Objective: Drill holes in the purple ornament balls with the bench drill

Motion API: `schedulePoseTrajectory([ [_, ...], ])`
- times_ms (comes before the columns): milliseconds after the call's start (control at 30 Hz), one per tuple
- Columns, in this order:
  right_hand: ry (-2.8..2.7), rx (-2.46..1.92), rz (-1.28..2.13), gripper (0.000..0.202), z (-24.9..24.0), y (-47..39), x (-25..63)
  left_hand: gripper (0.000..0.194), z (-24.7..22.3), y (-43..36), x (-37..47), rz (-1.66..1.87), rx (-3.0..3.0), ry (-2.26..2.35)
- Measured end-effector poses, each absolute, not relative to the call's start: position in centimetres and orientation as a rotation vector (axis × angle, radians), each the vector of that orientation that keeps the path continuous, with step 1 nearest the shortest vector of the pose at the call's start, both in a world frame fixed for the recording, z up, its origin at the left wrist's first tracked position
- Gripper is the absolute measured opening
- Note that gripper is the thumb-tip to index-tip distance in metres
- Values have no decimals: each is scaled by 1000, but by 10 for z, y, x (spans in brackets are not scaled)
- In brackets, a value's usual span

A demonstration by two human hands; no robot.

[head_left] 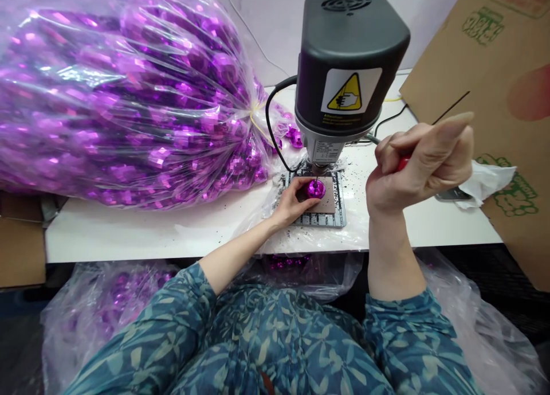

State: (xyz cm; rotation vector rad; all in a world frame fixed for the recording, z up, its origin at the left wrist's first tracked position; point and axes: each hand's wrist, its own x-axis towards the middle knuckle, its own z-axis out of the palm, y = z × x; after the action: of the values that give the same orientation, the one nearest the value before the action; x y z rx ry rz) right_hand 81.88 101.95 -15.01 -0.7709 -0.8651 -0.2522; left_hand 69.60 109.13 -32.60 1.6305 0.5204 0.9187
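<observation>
My left hand (pixel 294 203) holds a shiny purple faceted ball (pixel 316 188) between thumb and fingers. The ball rests on a brown pad (pixel 329 206) over the metal base (pixel 339 219) of a drill press (pixel 350 57), right under its bit. To the right, my raised right hand (pixel 419 165) is wrapped round a red-ended lever handle (pixel 403 163) beside the machine's head; most of the handle is hidden by the fingers. A thin dark rod (pixel 451 107) shows above that hand.
A big clear bag of purple balls (pixel 129 102) lies on the white table (pixel 172 237) at left, with loose ones (pixel 294 136) by its tied neck. Dark shavings surround the base. At right are a white tissue (pixel 487 183) and a cardboard box (pixel 485 79).
</observation>
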Motion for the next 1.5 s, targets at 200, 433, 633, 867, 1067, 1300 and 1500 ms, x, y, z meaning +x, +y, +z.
schedulePoseTrajectory([
  [200, -879, -681, -340, 31, -164, 1027, 823, 60, -324, 1090, 695, 921, 1653, 528],
  [433, -921, -607, -401, 25, -180, 1032, 831, 62, -323, 1090, 695, 933, 1665, 527],
  [633, -1061, -498, -455, 22, -197, 1030, 833, 63, -323, 1089, 695, 933, 1674, 536],
  [867, -895, -670, -229, 23, -136, 1032, 826, 58, -318, 1089, 697, 942, 1635, 566],
  [1067, -880, -781, -12, 27, -97, 1045, 834, 38, -297, 1053, 657, 1083, 1885, 647],
  [1300, -891, -733, -16, 25, -102, 1046, 835, 44, -320, 984, 568, 504, 2546, 21],
  [1500, -888, -763, -21, 40, -103, 1046, 840, 47, -326, 1013, 559, 759, 2618, 83],
])
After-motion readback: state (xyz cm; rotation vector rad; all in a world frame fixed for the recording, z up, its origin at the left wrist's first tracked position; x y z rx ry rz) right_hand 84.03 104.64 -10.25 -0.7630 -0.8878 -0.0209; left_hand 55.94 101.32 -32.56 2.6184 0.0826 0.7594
